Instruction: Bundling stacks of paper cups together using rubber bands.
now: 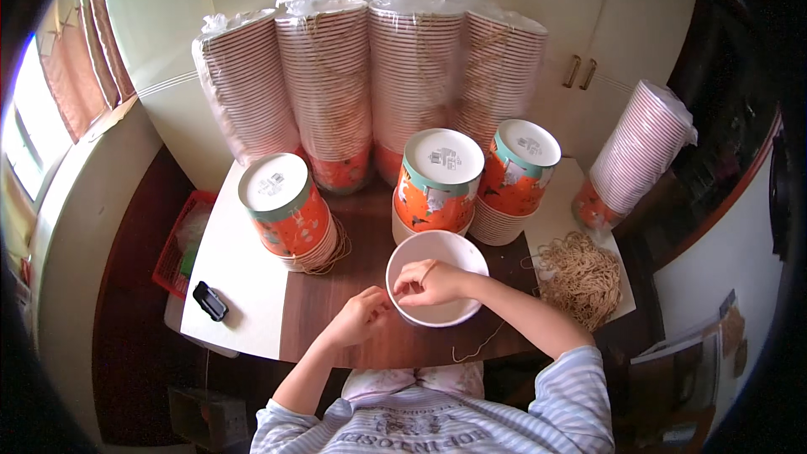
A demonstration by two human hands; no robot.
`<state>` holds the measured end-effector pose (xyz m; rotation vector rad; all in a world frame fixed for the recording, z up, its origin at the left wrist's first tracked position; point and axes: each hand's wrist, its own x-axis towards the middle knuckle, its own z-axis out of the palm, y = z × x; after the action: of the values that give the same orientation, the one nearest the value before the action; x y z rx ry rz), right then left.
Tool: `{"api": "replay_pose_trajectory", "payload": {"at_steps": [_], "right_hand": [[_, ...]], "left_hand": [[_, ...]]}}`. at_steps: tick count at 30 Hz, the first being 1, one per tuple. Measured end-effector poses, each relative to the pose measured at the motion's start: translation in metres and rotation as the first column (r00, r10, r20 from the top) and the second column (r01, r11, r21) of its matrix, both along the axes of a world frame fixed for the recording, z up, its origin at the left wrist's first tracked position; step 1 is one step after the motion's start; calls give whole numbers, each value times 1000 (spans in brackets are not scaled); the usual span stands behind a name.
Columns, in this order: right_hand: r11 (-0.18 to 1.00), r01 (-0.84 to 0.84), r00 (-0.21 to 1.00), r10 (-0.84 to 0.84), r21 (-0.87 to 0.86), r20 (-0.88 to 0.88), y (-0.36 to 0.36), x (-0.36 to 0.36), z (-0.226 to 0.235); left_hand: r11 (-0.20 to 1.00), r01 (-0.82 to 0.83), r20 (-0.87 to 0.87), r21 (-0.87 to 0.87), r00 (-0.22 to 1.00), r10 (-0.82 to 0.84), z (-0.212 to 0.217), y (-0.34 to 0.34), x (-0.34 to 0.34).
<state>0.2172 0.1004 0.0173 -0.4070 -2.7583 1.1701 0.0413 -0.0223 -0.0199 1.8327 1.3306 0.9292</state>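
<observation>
A white-lined paper bucket (pixel 458 252) stands mouth up near the table's front edge. My right hand (pixel 430 282) reaches into its mouth at the left side, fingers curled together close to the inner wall. Just outside the same wall is my left hand (pixel 366 314), its fingers pinched together by the bucket's left side. What either hand holds, if anything, is too small to make out. A thin strand of twine (pixel 479 346) lies on the table to the right of the bucket, one end near the front edge.
Upturned stacks of orange buckets stand left (pixel 290 223), middle (pixel 437 189) and right (pixel 514 176). Tall bagged stacks (pixel 324 84) line the back, another stack (pixel 635 147) leans at right. A twine heap (pixel 580 280), a small black case (pixel 210 301) and a red basket (pixel 172 244) flank them.
</observation>
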Motion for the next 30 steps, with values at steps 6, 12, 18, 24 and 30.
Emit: {"api": "replay_pose_trajectory", "payload": {"at_steps": [6,12,18,24,30], "right_hand": [[978,33,996,-49,-208,-76,-1,19,3],[991,40,983,-61,-126,-171,-9,29,-3],[971,222,931,-185,88,-315,-18,29,-8],[947,284,893,-205,149,-400,-20,28,6],[968,249,913,-240,-14,-329,-26,33,8]], "left_hand": [[982,139,663,-126,748,-21,1,-14,-16],[908,413,939,65,282,-196,24,-12,-13],[961,-10,554,-276,815,168,46,9,12],[978,-57,304,-199,945,117,31,22,30],[967,11,394,-255,914,94,36,22,27]]}}
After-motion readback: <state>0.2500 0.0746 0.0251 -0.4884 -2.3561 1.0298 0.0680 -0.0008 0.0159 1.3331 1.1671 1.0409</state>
